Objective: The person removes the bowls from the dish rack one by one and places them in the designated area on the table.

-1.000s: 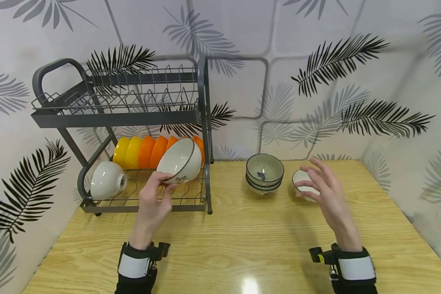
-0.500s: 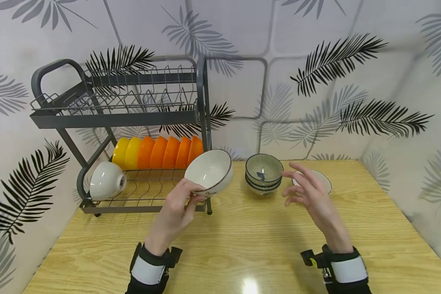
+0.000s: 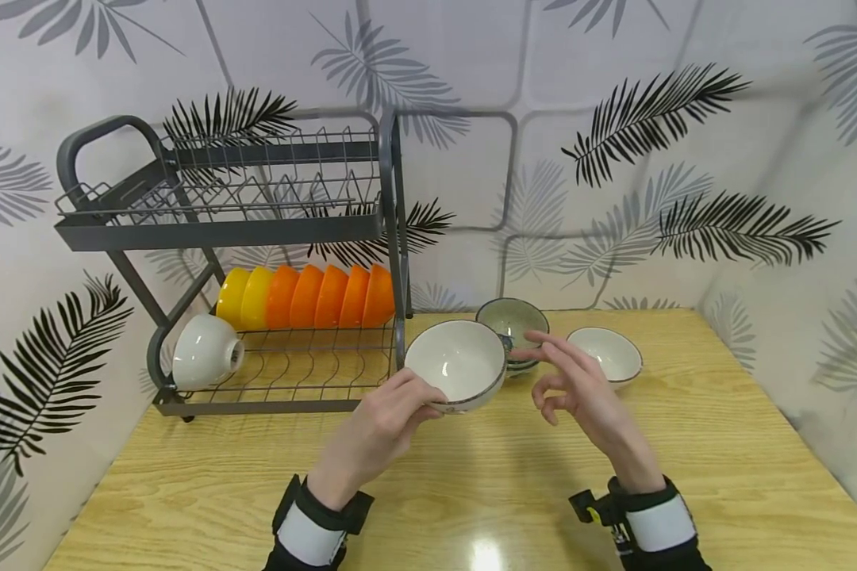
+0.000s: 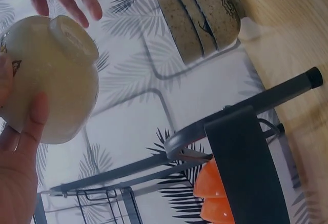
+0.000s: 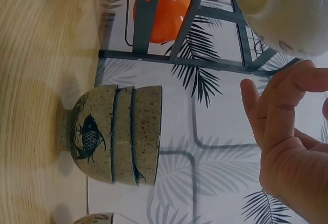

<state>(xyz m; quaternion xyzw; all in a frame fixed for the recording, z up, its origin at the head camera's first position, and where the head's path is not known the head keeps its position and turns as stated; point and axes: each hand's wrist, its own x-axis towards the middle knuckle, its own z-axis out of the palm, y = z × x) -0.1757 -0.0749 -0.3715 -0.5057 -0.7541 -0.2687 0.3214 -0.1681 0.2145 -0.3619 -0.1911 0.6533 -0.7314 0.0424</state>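
My left hand (image 3: 374, 428) pinches the near rim of a white bowl (image 3: 457, 361) with a dark edge, holding it up above the table. In the left wrist view the bowl's outside (image 4: 56, 90) and foot face the camera, with the thumb pressed on its side. My right hand (image 3: 578, 392) hovers just right of that bowl, fingers loosely bent and nothing in them. Behind the two hands stands a stack of speckled grey-green bowls (image 5: 120, 134) with a blue fish painted on it, partly hidden in the head view. Another white bowl (image 3: 607, 354) sits upright on the table, right of the stack.
A dark two-tier dish rack (image 3: 221, 230) stands at the left. Its lower tier holds a row of yellow bowls (image 3: 246, 297) and orange bowls (image 3: 332, 297), plus a white bowl (image 3: 205, 353) on its side. A patterned wall (image 3: 471, 174) rises behind the wooden table (image 3: 428, 492).
My left hand has carried the white bowl rightward and lower, from in front of the rack to before the stack. My right hand has moved left toward it, uncovering the other white bowl.
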